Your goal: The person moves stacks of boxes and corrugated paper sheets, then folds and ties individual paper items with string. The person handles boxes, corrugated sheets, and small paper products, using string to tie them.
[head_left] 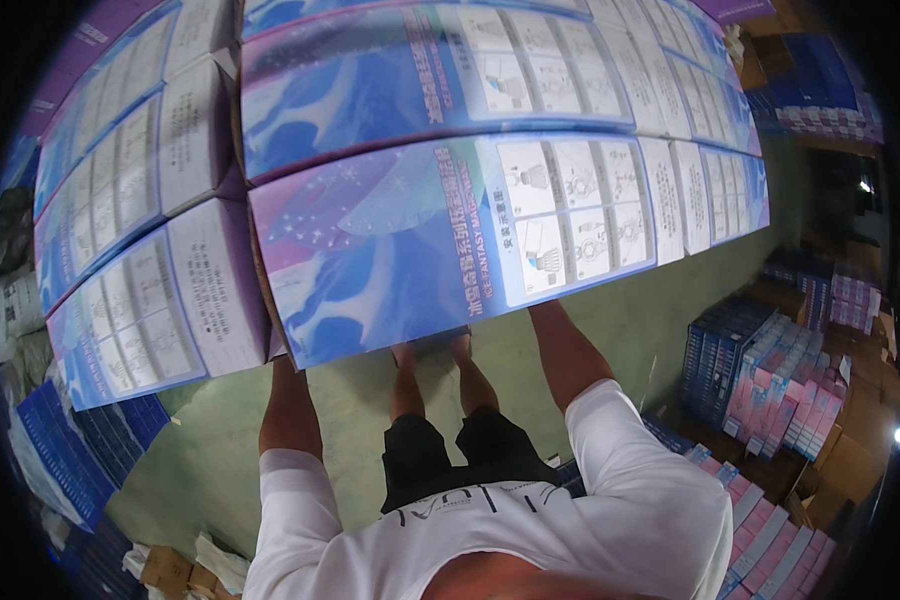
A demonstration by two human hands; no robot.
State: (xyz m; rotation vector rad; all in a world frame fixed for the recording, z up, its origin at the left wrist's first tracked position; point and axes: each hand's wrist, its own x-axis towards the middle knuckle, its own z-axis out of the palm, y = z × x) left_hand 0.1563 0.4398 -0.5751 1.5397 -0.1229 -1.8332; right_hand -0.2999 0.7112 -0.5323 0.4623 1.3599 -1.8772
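Stacked blue and purple printed cardboard boxes fill the upper part of the head view, right before me. The nearest box on the right side shows a blue swirl design and a white panel of small drawings. Beside it, across a narrow dark gap, stands another near box with a white text panel. My left forearm reaches up under the near edge by this gap. My right forearm goes under the right part of the nearest box. Both hands are hidden beneath the boxes, so their fingers do not show.
Green floor lies below, around my feet. On the right are stacks of dark blue boxes, pink and white boxes and brown cartons. Blue panels and pale bags stand at the left.
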